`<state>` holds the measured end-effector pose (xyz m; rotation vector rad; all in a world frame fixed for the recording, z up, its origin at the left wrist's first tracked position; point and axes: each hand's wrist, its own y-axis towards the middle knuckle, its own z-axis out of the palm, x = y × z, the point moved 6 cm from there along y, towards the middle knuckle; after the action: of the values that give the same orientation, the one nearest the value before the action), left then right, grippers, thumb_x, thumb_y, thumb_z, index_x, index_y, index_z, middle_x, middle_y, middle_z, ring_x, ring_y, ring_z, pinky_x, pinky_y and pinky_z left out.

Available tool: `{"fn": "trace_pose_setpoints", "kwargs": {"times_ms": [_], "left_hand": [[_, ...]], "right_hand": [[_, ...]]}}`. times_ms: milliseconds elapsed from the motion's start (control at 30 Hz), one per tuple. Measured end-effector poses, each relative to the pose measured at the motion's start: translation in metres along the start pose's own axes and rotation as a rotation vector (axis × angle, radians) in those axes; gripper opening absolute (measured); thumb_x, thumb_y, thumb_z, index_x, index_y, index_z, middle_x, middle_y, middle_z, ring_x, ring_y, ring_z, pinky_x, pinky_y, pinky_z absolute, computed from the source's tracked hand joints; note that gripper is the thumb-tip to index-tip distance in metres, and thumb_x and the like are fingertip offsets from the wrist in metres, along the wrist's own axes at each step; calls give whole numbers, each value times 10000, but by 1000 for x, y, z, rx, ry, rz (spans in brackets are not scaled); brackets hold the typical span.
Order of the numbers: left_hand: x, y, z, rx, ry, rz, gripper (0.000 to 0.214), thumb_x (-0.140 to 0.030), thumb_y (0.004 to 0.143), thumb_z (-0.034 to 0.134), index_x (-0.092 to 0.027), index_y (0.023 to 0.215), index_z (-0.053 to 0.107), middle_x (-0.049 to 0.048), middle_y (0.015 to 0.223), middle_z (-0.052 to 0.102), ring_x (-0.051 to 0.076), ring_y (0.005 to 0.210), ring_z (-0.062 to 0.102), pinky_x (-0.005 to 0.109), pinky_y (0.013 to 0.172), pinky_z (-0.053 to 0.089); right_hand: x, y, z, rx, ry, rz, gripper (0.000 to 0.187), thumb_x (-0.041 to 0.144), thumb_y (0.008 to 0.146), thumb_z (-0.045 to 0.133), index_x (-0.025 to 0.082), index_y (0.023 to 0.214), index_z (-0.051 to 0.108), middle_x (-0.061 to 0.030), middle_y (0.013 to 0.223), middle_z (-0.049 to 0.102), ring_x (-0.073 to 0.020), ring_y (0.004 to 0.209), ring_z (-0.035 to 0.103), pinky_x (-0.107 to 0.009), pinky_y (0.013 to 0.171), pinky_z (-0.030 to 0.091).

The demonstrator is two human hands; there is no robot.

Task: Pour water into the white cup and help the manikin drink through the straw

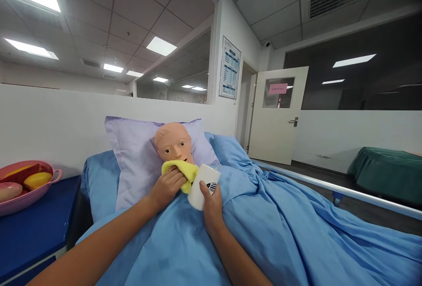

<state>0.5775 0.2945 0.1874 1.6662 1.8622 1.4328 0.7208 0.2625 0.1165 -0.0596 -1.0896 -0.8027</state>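
Observation:
A training manikin (173, 141) lies in a bed, its head on a lilac pillow (135, 158), its body under a blue sheet (270, 224). My left hand (167, 186) is closed on a yellow cloth (180, 171) pressed under the manikin's chin and mouth. My right hand (212, 202) grips a white paper cup (203, 185) with a dark logo, tilted toward the manikin's mouth and touching the cloth.
A blue bedside cabinet (33, 229) at left carries a pink bowl (49, 182) of fruit. A metal bed rail (329, 187) runs along the bed's right side. A green-covered bed (385, 169) stands at far right, a white door (278, 114) behind.

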Motion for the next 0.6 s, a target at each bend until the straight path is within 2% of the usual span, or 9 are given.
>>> {"fn": "trace_pose_setpoints", "kwargs": {"times_ms": [133,267,400,600], "left_hand": [[1,33,-13,-56,20,49,321,-96,934,392,-148,1166,607,106,1171,672,227,1214,542,481,1095,407],[16,52,1,50,34,2,288,-152,950,400,-161,1124,630,112,1188,666,226,1203,556,490,1116,374],[18,40,14,104,45,-42,261,-161,945,424,-160,1095,638,110,1134,687,227,1177,576,483,1112,377],[8,11,7,57,107,-13,247,-129,933,426,-145,1016,657,98,1052,709,224,1091,621,445,1083,418]], "right_hand": [[0,1,0,21,-34,-42,478,465,742,714,207,1105,542,-12,910,660,-176,750,616,-300,675,511],[-1,1,-3,-10,-76,-12,485,503,721,724,214,1065,542,4,855,638,-176,706,604,-298,635,505],[0,1,-4,-8,-86,2,492,521,718,723,211,1056,545,6,837,629,-180,713,609,-299,636,512],[2,-1,-1,5,-69,0,547,503,708,737,212,1125,535,-15,910,656,-193,759,633,-315,669,532]]}}
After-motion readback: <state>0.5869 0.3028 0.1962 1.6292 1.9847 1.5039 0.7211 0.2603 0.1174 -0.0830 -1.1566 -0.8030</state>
